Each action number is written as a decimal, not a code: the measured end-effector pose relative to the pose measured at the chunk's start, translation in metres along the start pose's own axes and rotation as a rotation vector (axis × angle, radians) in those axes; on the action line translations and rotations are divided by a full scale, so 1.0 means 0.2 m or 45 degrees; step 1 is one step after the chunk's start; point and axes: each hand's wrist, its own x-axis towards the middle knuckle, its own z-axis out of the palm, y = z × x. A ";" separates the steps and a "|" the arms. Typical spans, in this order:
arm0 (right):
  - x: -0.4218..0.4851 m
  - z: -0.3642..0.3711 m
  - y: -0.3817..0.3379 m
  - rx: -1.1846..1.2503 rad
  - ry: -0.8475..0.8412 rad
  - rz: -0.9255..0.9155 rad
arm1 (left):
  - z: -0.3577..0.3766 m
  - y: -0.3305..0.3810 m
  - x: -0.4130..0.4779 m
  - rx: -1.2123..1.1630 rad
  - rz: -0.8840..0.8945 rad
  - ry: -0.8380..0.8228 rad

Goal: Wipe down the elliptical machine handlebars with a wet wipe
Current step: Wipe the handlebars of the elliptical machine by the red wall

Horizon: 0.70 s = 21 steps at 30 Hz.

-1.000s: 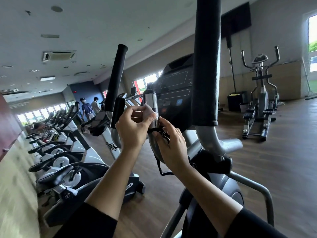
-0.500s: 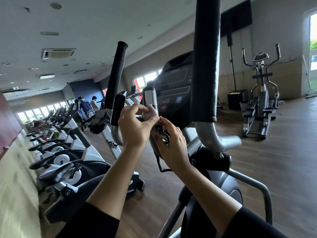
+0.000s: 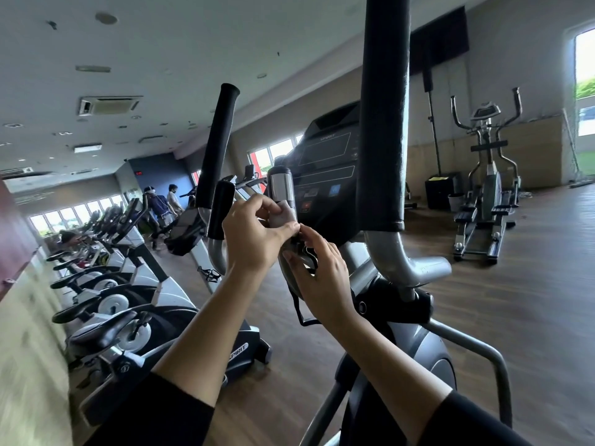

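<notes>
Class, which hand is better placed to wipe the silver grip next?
Left. The left hand pinches the wet wipe just below the silver grip; the right hand holds the bar lower down.

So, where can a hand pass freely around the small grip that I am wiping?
Free: above the sensor grip, between the far tall handlebar and the console. Crowded: below it, where left hand, wet wipe, right hand and black cord meet.

gym | row of exercise bikes | elliptical machine | second elliptical beyond
</notes>
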 end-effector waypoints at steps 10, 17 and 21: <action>0.01 0.00 -0.01 -0.029 -0.029 0.018 | -0.01 -0.02 0.03 -0.043 0.012 -0.039; 0.01 0.00 -0.01 -0.033 -0.018 0.030 | 0.04 -0.04 -0.01 -0.085 0.025 0.117; 0.03 0.00 -0.02 0.019 0.020 0.049 | 0.03 -0.06 0.00 -0.133 0.020 0.106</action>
